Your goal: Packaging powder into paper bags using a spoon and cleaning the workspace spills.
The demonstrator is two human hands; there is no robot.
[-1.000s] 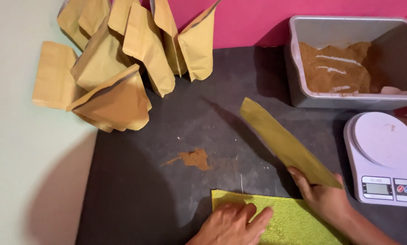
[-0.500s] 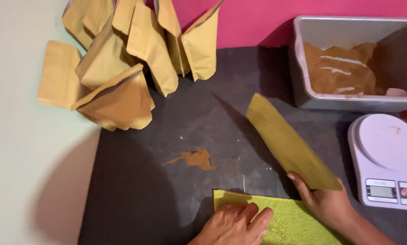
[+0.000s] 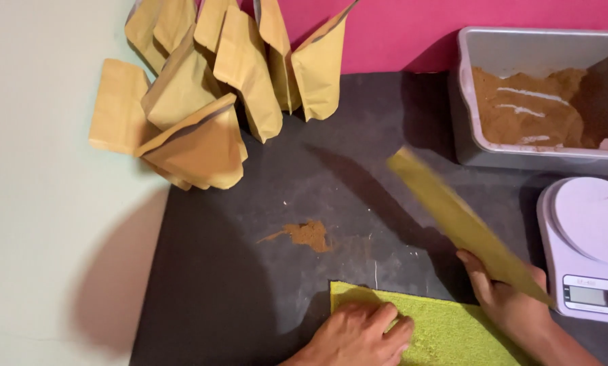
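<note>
Swung a little further up since a moment ago, the pouch (image 3: 463,220) shows blurred — pinched at its lower end by the right hand (image 3: 511,301), slanting away up-left over the dark mat (image 3: 249,271). Beside that grip, the left hand (image 3: 358,335) stays flat on the green cloth (image 3: 446,332).

Since a second ago I see my right hand (image 3: 511,301) has swung the flat brown pouch (image 3: 463,220) edge-on again after it briefly showed more face; it now blurs, tip nearer the powder tray (image 3: 463,129).
</note>
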